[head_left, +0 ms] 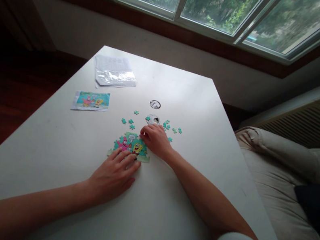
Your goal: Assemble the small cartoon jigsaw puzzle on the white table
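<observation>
A partly assembled jigsaw puzzle (137,148) with a pink starfish and a yellow square cartoon figure lies on the white table. My left hand (116,170) rests over its lower edge, fingers stretched out and laid on the pieces. At the puzzle's upper right edge is my right hand (156,139), its thumb and fingers closed together. Whatever the right fingertips hold, if anything, is too small to make out. Loose green puzzle pieces (132,127) lie beyond the puzzle. Several more green pieces (174,130) are scattered to the right, past my right hand.
A picture card (93,101) matching the puzzle lies at left, below papers in a clear plastic sleeve (115,72). Two round openings (155,104) or inserts sit in the white table (143,219). A beige sofa (274,172) flanks the right edge; windows (216,4) are ahead.
</observation>
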{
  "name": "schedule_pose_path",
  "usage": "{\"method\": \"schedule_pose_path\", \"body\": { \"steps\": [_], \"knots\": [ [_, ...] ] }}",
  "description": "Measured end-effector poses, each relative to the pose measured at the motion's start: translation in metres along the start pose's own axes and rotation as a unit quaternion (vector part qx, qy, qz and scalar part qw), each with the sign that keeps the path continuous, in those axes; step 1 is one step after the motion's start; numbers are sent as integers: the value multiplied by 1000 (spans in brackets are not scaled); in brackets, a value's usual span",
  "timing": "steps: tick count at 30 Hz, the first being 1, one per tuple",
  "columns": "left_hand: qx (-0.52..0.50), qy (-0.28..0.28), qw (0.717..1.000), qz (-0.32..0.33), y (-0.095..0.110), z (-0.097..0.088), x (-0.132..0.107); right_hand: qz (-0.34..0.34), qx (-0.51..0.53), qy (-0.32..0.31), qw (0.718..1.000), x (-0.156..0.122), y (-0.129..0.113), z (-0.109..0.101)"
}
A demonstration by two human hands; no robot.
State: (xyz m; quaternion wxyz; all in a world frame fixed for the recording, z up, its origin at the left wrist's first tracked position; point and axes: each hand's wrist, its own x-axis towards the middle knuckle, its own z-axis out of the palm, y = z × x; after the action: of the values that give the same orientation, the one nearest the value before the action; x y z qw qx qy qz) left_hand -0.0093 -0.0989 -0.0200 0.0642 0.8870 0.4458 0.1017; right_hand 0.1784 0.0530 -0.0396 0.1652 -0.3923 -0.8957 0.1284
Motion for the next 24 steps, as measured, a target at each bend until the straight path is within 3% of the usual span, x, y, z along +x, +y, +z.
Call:
{"method": "schedule_pose_path", "body": {
  "steps": [7, 15, 19, 24],
  "knots": [
    [-6, 10, 1000, -12, -5, -1, 2, 64, 33, 54, 996, 2, 27, -25],
    [-8, 11, 1000, -14, -6, 4, 3, 123, 56, 12, 991, -4, 62, -70],
    [-19, 11, 1000, 9, -6, 4, 9, 112, 45, 26, 992, -17, 79, -75],
    [-30, -1, 999, 30, -8, 5, 18, 76, 78, 18, 994, -49, 96, -67]
  ]
}}
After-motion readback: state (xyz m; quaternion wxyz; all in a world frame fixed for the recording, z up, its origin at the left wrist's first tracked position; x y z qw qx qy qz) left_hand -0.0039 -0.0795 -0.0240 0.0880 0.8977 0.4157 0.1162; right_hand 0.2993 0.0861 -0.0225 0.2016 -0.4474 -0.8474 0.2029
